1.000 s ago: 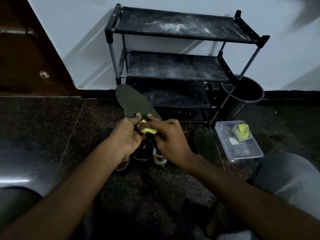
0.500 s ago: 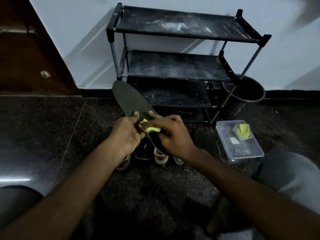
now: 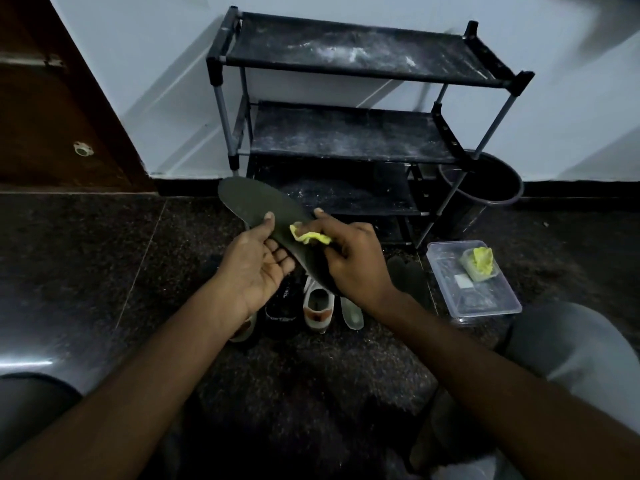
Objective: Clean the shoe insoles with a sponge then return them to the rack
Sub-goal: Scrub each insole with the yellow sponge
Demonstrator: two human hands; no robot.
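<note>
A dark insole (image 3: 256, 206) is held tilted above the floor, its toe end pointing up and left toward the black shoe rack (image 3: 346, 140). My left hand (image 3: 256, 268) holds it from below, thumb on its top face. My right hand (image 3: 353, 261) pinches a small yellow sponge (image 3: 310, 236) and presses it on the middle of the insole. The insole's heel end is hidden under my right hand. Another dark insole (image 3: 408, 275) lies on the floor to the right.
Below my hands stand a black shoe (image 3: 280, 306), a white shoe (image 3: 318, 304) and a pale insole (image 3: 351, 313). A clear plastic box (image 3: 485, 299) with a yellow sponge piece (image 3: 479, 263) sits at the right. A dark bucket (image 3: 491, 181) stands by the rack. My knees frame the bottom.
The insole has been lifted and turned further up and left. My right hand has slid the sponge along its middle, and my left hand has opened more under it.
</note>
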